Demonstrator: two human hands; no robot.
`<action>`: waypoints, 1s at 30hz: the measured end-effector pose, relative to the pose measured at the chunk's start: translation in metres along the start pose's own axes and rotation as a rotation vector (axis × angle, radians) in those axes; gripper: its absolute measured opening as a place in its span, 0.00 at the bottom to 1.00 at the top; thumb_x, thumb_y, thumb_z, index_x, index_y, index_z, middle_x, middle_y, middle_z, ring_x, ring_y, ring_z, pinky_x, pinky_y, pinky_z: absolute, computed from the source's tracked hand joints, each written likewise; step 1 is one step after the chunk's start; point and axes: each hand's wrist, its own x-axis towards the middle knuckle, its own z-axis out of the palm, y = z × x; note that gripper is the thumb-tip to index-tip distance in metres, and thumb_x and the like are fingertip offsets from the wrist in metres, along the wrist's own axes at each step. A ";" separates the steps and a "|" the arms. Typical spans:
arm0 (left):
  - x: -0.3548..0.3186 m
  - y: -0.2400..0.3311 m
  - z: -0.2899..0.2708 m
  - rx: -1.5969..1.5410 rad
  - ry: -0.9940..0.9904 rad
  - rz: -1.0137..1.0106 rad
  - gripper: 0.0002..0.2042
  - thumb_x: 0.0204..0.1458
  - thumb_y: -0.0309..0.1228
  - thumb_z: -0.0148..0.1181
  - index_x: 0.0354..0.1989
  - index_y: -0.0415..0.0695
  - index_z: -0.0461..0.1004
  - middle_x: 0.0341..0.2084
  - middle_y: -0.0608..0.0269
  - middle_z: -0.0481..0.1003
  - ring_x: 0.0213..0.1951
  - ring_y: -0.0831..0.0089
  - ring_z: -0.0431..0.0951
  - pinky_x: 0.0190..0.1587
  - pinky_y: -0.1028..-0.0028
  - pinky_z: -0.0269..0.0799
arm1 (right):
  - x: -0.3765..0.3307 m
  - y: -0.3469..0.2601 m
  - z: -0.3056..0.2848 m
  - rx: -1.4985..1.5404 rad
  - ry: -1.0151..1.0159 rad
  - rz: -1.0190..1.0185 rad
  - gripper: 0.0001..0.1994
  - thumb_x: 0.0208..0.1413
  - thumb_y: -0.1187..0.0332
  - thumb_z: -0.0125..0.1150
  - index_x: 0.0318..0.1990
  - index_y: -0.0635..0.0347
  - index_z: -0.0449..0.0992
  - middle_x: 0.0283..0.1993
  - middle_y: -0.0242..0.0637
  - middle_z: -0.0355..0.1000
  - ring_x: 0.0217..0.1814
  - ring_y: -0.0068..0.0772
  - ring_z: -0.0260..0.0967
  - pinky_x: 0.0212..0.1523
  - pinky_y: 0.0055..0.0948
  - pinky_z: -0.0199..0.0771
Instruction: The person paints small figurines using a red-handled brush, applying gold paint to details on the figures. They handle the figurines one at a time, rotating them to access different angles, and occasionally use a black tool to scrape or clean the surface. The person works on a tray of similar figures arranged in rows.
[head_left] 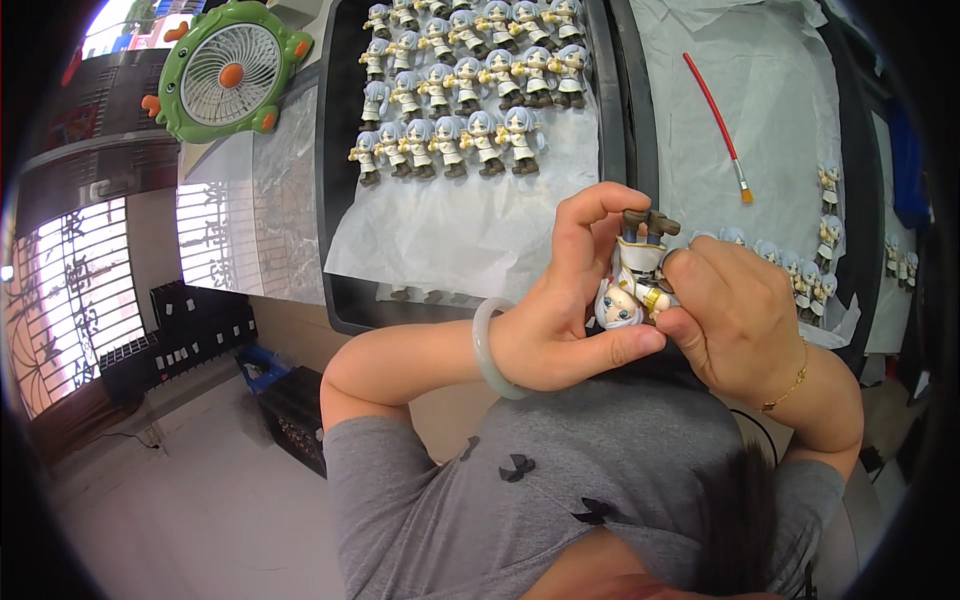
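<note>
A small painted figurine (638, 268) with pale hair, a white outfit and dark brown boots is held upside down in front of my chest. My left hand (555, 320) grips it, fingers by the boots and thumb below the head. From the other side my right hand (742, 310) closes on the figurine's body, its thumb and bent index finger against it. Whether a smaller piece sits between those right fingertips, I cannot tell. Beyond my left hand, several similar figurines (465, 85) lie in rows on white paper (430, 230).
A dark tray (340, 312) holds the paper and rows. A second paper-lined tray (648, 110) on the right bears a red-handled brush (716, 122) and more figurines (828, 235), partly behind my right hand. A green fan (226, 72) stands at the far left.
</note>
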 end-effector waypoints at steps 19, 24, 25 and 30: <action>0.002 0.005 0.000 -0.011 0.019 -0.047 0.36 0.43 0.24 0.56 0.55 0.41 0.37 0.45 0.53 0.52 0.48 0.69 0.56 0.51 0.70 0.51 | 0.000 -0.001 0.000 0.030 -0.021 0.050 0.15 0.49 0.55 0.50 0.27 0.58 0.64 0.19 0.35 0.58 0.19 0.36 0.61 0.17 0.31 0.61; 0.001 0.002 0.002 -0.082 0.059 -0.061 0.36 0.43 0.24 0.56 0.55 0.41 0.37 0.45 0.53 0.52 0.48 0.69 0.55 0.51 0.70 0.51 | -0.001 0.000 0.001 0.036 -0.017 0.073 0.15 0.49 0.54 0.50 0.27 0.57 0.63 0.19 0.35 0.58 0.18 0.35 0.61 0.17 0.31 0.61; 0.001 0.002 0.001 -0.049 0.040 -0.046 0.36 0.43 0.24 0.56 0.55 0.41 0.37 0.45 0.53 0.52 0.48 0.69 0.55 0.51 0.70 0.51 | -0.002 -0.001 0.000 0.033 -0.021 0.068 0.15 0.49 0.54 0.50 0.27 0.57 0.63 0.19 0.35 0.58 0.18 0.35 0.61 0.17 0.31 0.61; 0.001 0.001 0.001 -0.054 0.039 -0.042 0.36 0.43 0.24 0.57 0.55 0.41 0.37 0.45 0.54 0.52 0.47 0.69 0.56 0.51 0.71 0.51 | -0.001 0.001 0.002 0.048 -0.002 0.069 0.14 0.49 0.55 0.50 0.27 0.57 0.64 0.19 0.34 0.57 0.18 0.34 0.60 0.16 0.31 0.60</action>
